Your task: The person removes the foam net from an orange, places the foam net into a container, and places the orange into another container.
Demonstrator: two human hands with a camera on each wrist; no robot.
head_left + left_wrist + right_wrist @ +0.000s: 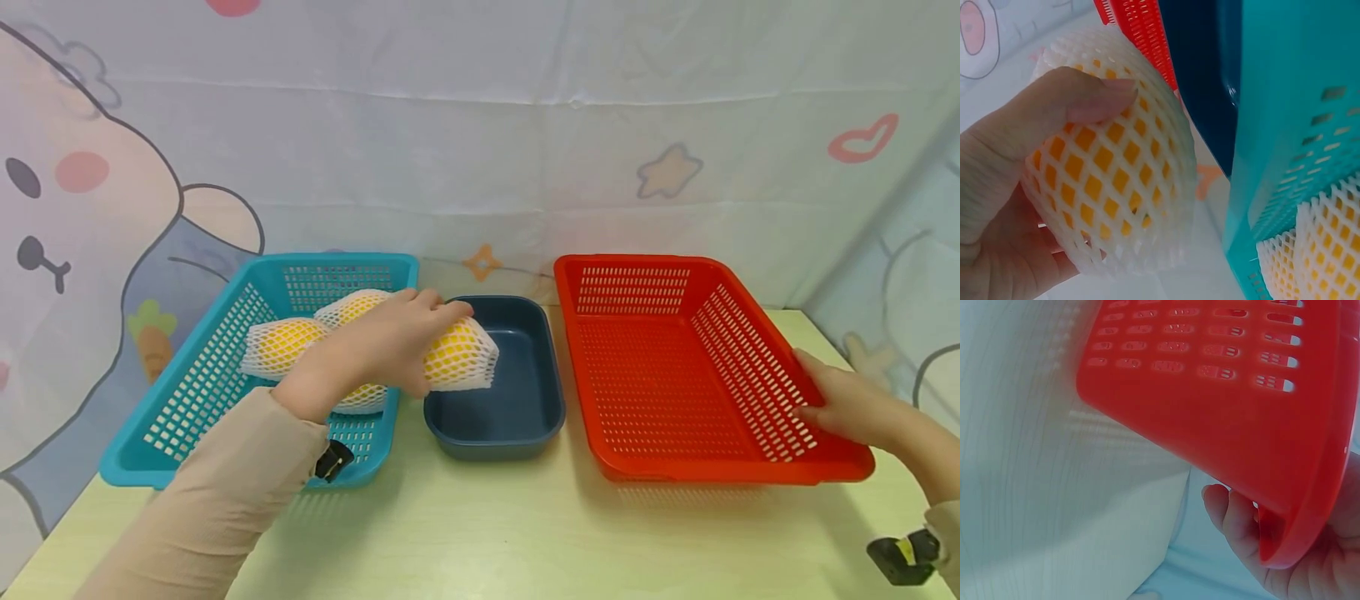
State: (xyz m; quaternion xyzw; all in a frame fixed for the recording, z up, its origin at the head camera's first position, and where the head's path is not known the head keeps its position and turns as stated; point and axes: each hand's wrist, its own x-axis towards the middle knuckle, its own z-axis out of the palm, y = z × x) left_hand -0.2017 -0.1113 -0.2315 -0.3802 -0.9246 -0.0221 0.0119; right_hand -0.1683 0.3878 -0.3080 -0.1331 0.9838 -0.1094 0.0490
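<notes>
My left hand (401, 337) grips a yellow fruit in a white foam net (461, 358), its thumb across the net in the left wrist view. The fruit is above the left part of a dark blue bin (495, 450), beside the teal basket (123, 477). Other netted yellow fruits (285, 346) lie in that teal basket, partly hidden behind my left arm. On the right, my right hand (855, 402) holds the right rim of a red basket (720, 468). In the right wrist view its fingers curl under the rim of the red basket.
All the containers stand on a pale wooden table (480, 533). Behind them hangs a cloth backdrop (480, 150) printed with cartoon figures. The blue bin sits between the two baskets, with narrow gaps on either side.
</notes>
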